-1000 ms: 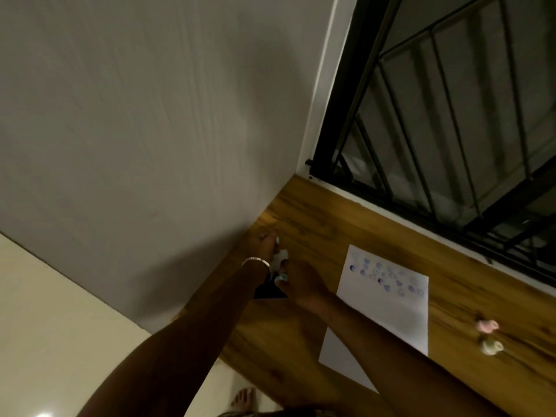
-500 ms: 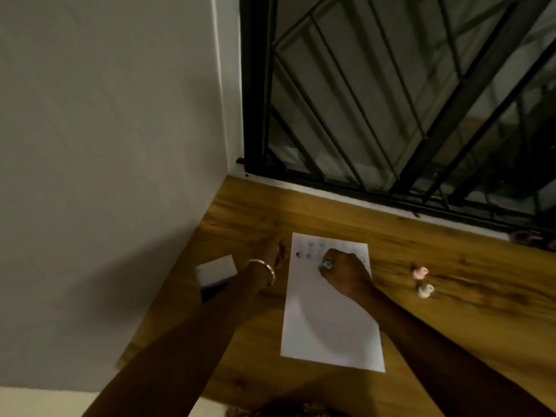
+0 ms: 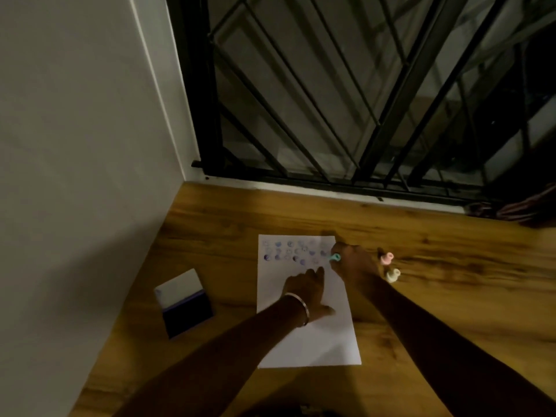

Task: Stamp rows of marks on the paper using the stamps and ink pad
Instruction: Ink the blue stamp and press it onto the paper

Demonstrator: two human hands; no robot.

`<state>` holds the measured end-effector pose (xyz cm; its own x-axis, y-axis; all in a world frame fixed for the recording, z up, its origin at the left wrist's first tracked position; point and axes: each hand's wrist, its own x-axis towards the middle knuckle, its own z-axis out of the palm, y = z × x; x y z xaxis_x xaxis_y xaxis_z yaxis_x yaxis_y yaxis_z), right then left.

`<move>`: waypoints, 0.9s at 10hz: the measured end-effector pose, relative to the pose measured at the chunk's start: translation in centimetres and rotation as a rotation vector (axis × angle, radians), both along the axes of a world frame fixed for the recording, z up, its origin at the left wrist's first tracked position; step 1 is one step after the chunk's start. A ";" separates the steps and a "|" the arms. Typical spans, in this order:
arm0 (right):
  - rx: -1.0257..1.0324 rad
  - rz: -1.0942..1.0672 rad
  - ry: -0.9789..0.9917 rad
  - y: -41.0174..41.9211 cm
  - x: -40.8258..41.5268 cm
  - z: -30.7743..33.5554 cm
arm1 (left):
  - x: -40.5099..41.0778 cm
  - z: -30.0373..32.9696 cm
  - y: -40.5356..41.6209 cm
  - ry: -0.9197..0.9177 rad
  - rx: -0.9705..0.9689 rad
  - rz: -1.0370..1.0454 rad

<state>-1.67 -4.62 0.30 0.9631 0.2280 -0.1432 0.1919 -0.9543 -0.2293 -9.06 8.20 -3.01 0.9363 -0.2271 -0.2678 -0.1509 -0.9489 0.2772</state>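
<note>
Right hand (image 3: 353,266) pinching teal stamp (image 3: 334,258) at paper (image 3: 313,341) edge, left hand (image 3: 305,288) flat on sheet, fingers together, ink pad (image 3: 184,302) left

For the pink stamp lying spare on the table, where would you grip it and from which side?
Grip the pink stamp by its narrower handle end, coming from above and from the right. It appears to lie on the wooden table, with the right hand close on its left and the cream stamp just nearer the person; the right side looks open. Blur hides its exact pose.

A dim wooden table (image 3: 436,311) meets a pale wall (image 3: 75,130) and black-barred window (image 3: 346,100).
</note>
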 end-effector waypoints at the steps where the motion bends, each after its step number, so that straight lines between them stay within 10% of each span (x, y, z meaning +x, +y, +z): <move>1: 0.012 0.052 -0.014 -0.2 0.2 -0.5 | -0.1 -0.5 -0.5 0.014 0.042 -0.016; 9: -0.155 0.205 -0.013 1.1 2.4 -2.1 | 0.0 -0.9 -0.9 -0.020 0.068 -0.016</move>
